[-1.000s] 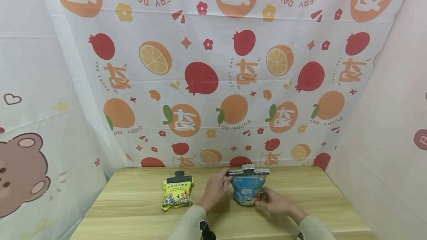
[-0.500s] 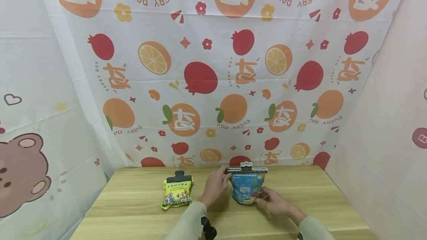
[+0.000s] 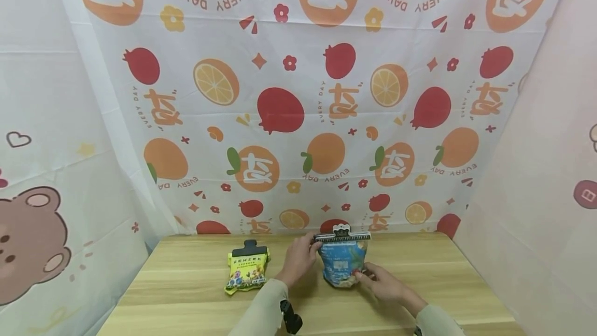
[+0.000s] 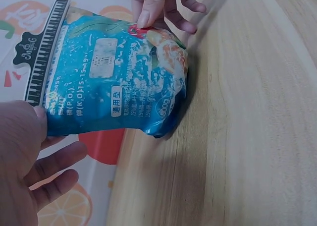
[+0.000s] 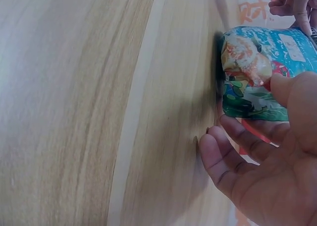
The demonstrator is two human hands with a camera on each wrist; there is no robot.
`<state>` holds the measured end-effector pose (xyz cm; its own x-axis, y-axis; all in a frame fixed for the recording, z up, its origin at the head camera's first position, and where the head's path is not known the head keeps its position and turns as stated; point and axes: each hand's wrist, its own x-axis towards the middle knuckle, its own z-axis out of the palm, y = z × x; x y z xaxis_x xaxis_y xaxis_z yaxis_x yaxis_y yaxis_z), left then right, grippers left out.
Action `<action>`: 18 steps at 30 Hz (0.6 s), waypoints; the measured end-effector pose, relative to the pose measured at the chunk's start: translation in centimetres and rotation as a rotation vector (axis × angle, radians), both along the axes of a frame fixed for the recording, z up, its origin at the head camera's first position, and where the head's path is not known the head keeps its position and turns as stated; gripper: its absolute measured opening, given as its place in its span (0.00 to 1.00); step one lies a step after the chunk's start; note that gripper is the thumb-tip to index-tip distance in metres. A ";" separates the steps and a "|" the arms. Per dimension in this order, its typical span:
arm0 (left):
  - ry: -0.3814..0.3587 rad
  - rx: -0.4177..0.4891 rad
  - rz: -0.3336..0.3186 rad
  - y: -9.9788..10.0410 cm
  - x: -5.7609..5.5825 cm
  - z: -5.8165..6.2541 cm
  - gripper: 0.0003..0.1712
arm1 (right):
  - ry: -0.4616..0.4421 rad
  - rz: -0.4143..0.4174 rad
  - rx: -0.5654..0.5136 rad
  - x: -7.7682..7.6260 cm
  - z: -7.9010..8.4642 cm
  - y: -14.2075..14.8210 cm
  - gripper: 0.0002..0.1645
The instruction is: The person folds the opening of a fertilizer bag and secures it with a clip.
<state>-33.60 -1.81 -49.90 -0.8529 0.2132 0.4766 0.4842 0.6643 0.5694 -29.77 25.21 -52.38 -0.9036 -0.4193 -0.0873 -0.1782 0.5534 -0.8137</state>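
Note:
A blue fertilizer bag (image 3: 342, 263) stands upright on the wooden table (image 4: 247, 137), its top closed by a bag clip (image 4: 47, 50) with a piano-key pattern. My left hand (image 3: 298, 258) pinches the clip's left end at the bag's top corner, thumb in front; its lower fingers (image 4: 57, 164) stay off the bag. At the bag's lower right side, my right hand (image 3: 384, 281) pinches the edge. The right thumb (image 5: 282, 87) lies on the front, the index fingertip is hidden behind, and the other fingers (image 5: 223, 159) extend away from the bag.
To the left lies a yellow bag (image 3: 247, 271) with flowers printed on it, held by a black clip (image 3: 251, 248). A fruit-print cloth (image 3: 280, 113) hangs behind the table, and pale cloth walls (image 3: 536, 170) flank it.
The blue bag and its clip have shifted slightly left, and the clip's top sits a little farther back. Both hands keep their hold. The yellow bag has stayed in place.

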 end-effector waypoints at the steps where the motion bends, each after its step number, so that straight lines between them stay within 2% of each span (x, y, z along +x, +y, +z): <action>1: -0.001 0.000 0.006 0.0 -0.1 0.0 0.10 | -0.008 -0.001 -0.004 0.0 0.0 0.0 0.30; 12: -0.101 0.070 0.040 0.1 -0.3 -0.1 0.14 | -0.037 -0.020 -0.024 0.1 -0.1 -0.1 0.26; 18: -0.113 0.121 0.056 0.2 -0.5 -0.1 0.15 | -0.028 -0.002 -0.020 0.0 -0.1 -0.3 0.26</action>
